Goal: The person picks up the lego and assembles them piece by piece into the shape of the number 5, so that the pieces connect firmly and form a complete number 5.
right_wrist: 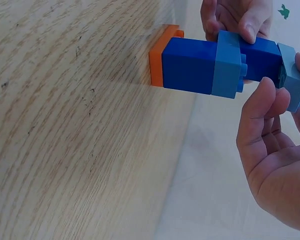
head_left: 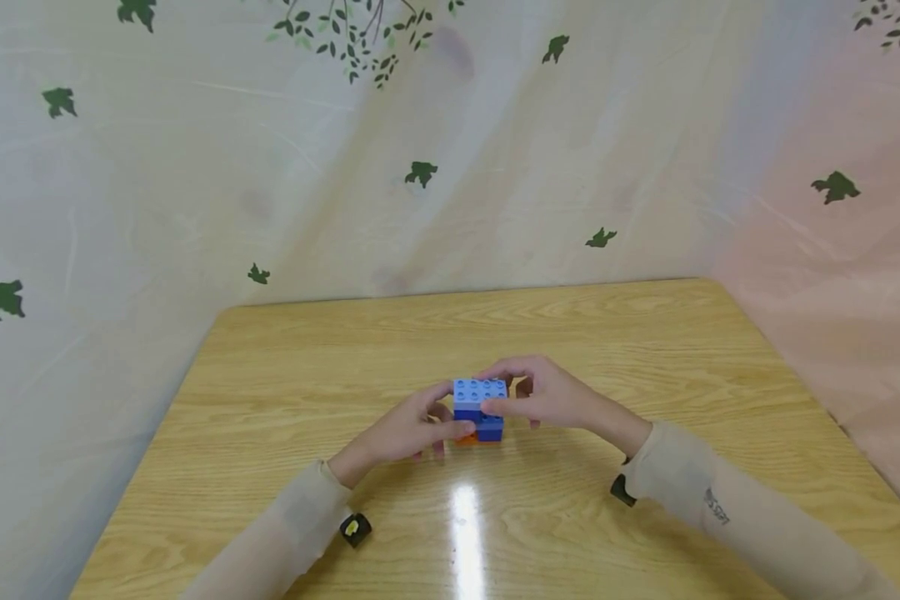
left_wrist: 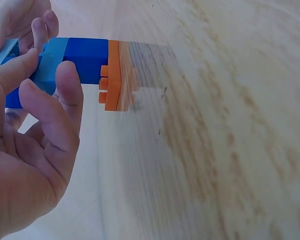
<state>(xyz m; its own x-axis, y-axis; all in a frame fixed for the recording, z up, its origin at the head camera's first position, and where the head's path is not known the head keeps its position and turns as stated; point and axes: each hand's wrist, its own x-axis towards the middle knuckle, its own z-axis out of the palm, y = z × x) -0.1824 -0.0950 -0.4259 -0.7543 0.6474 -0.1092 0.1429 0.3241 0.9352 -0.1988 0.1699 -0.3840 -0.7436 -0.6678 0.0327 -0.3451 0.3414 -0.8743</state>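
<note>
A toy building-brick stack stands on the table, with an orange base plate (right_wrist: 157, 62) at its foot. Above that come a dark blue brick (right_wrist: 189, 66), a light blue brick (right_wrist: 227, 65), an offset upper dark blue brick (right_wrist: 262, 57) and a light blue top brick (right_wrist: 291, 82). This top brick sits slightly tilted, a narrow gap showing beneath one side. My left hand (head_left: 412, 423) grips the stack from the left, thumb in front, at the upper dark blue brick. From the right, my right hand (head_left: 558, 392) pinches the top brick between thumb and fingers.
The wooden table (head_left: 307, 358) reaches back to a pale cloth backdrop (head_left: 495, 225) printed with green birds and leaves. Small black devices hang under both wrists, the left device (head_left: 356, 529) and the right device (head_left: 622, 490), near the tabletop.
</note>
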